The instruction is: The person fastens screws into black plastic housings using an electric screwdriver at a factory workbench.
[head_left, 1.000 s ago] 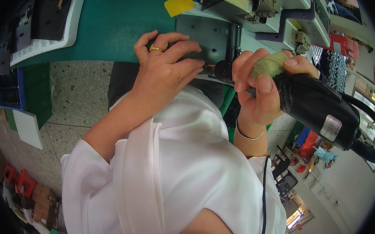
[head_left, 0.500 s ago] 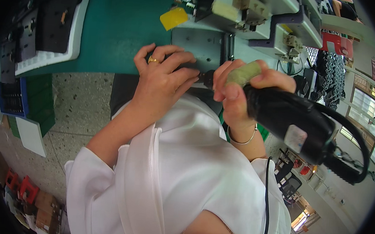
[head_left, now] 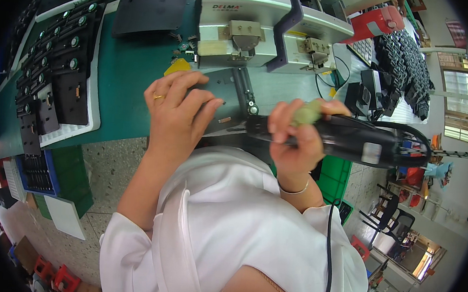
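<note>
My right hand (head_left: 298,137) is wrapped round a black electric screwdriver (head_left: 348,140), which lies nearly level with its cord at the right end. A green wrap covers one finger of this hand. The driver's tip end is close to the right edge of a dark flat panel (head_left: 224,94) on the bench. Along that edge runs a raised strip with a small round metal part (head_left: 253,109). My left hand (head_left: 174,109), wearing a ring, is over the panel's left side with its fingers bent and apart. Whether its fingertips touch the panel is hard to tell.
A white foam tray (head_left: 96,109) at the left carries several dark panels with round parts. Silver machines (head_left: 243,14) stand behind the panel. Small loose parts and a yellow piece (head_left: 178,66) lie on the green bench. Black chain-like pieces (head_left: 402,65) are heaped at the right.
The view has shifted, showing more of the bench and tray. The screwdriver has swung from slanted to nearly level, away from my left fingers. The panel's right strip and round part now show.
</note>
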A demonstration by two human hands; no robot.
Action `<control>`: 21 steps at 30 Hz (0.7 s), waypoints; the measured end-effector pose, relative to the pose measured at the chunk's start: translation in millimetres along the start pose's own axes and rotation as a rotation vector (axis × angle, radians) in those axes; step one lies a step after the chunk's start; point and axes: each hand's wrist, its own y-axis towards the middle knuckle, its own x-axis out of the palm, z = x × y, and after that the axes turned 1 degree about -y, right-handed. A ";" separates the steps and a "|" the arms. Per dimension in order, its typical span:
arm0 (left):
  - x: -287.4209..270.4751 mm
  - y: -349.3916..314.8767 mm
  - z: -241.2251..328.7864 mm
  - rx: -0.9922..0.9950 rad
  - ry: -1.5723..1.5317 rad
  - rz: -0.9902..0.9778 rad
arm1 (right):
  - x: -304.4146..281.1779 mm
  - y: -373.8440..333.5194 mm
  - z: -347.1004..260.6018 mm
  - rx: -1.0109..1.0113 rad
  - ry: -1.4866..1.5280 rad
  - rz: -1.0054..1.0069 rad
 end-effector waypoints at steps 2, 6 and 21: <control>9.8 10.7 14.4 0.050 -0.041 -0.023 | -15.0 3.1 -12.0 -0.038 0.063 0.066; 40.8 23.5 36.2 0.155 -0.071 -0.141 | -39.9 11.1 -27.0 -0.095 -0.010 0.209; 24.4 13.6 14.9 0.035 0.080 -0.216 | -68.0 10.8 -25.4 -0.074 0.030 0.268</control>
